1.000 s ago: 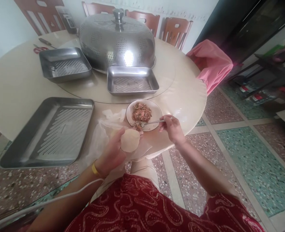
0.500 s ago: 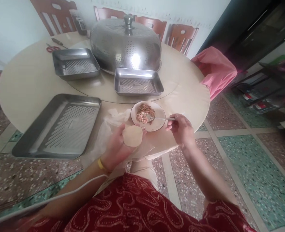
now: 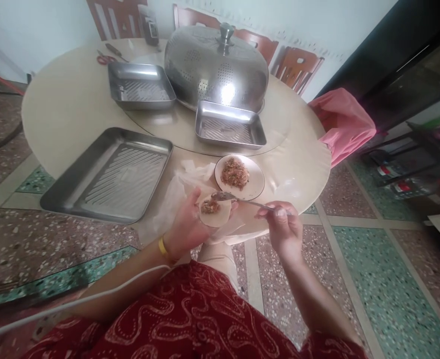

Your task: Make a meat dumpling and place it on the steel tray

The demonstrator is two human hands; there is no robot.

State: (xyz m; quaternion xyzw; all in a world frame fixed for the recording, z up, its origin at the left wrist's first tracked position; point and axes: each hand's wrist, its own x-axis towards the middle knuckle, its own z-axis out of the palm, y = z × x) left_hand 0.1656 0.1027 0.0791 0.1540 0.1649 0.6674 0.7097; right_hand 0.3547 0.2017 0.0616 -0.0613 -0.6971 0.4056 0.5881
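Your left hand (image 3: 185, 227) lay cupped palm-up at the near edge of the round beige worktop (image 3: 55, 119), cradling a round pale dough wrapper (image 3: 216, 212) with a small mound of minced filling (image 3: 210, 206) on it. Your right hand (image 3: 284, 229) pinched the handle of a slim metal spoon (image 3: 242, 200), its long axis running leftward so the bowl touched the wrapper. Just beyond sat the white round plate (image 3: 255, 185) of filling.
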